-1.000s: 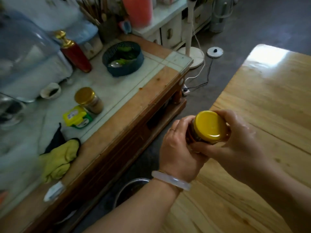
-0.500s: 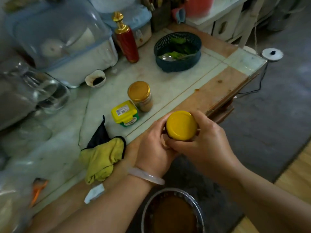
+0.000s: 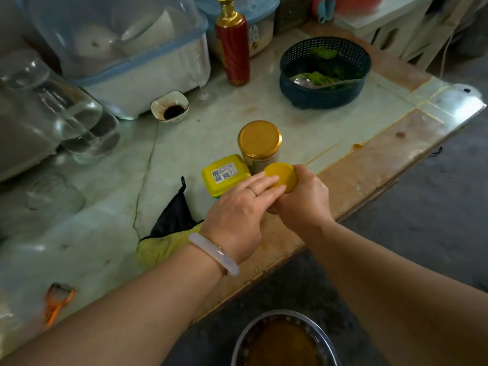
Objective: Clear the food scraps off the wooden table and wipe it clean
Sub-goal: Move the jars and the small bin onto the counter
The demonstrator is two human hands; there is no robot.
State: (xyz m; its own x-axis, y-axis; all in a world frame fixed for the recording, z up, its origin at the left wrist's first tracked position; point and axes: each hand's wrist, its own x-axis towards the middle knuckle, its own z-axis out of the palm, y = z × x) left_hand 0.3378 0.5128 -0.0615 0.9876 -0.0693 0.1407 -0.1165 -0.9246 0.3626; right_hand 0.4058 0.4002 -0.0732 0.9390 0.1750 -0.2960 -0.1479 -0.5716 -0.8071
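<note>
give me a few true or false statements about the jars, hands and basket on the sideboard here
1. The right hand grips the yellow-lidded jar. True.
2. The left hand lies with straight fingers against that jar's lid. True.
3. The gold-lidded jar lies on its side. False: it stands upright, behind the held jar.
4. The dark basket holds red fruit. False: it holds green leaves and a spoon.
5. The yellow tub sits left of the gold-lidded jar. True.
6. The red bottle stands inside the basket. False: it stands apart, left of it.
</note>
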